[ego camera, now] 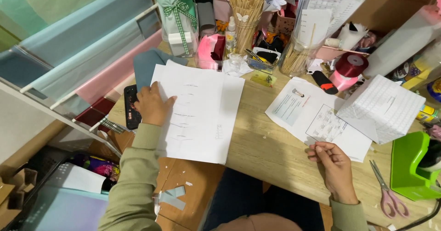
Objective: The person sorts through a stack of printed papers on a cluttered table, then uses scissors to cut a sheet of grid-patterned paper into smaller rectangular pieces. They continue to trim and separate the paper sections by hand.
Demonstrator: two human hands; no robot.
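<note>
— Pressing the sheet (202, 116) flat, that was where we stood, wasn't it? Our left hand (151, 106) lay spread and open on its left edge, fingers apart, clamping nothing.

— Yes. The sheet lay on the tabletop (271, 153) in front of us, its near corner hanging a little over the front edge. We had a column of short pencil strokes down it and one faint scribble lower right; the rest was still bare paper, so we judged the marking only partly done.

— And our right hand (333, 163)?

— Well apart from the left, fingers curled together at the near corner of the printed pages (317, 120). Whether it pinched that corner or just touched it, we could not tell.

— Room to move?

— Open wood between the two hands, and that was about all. The back was crowded: a jar of sticks (296, 56), a red ribbon spool (351, 64), a white box (383, 107) lying on the pages. To our right the scissors (388, 189) and a green dispenser (413, 166) sat near the wrist. On the left, a dark phone (131, 109) lay just beside our fingers, with paper rolls (82, 56) past the tabletop's side.
</note>
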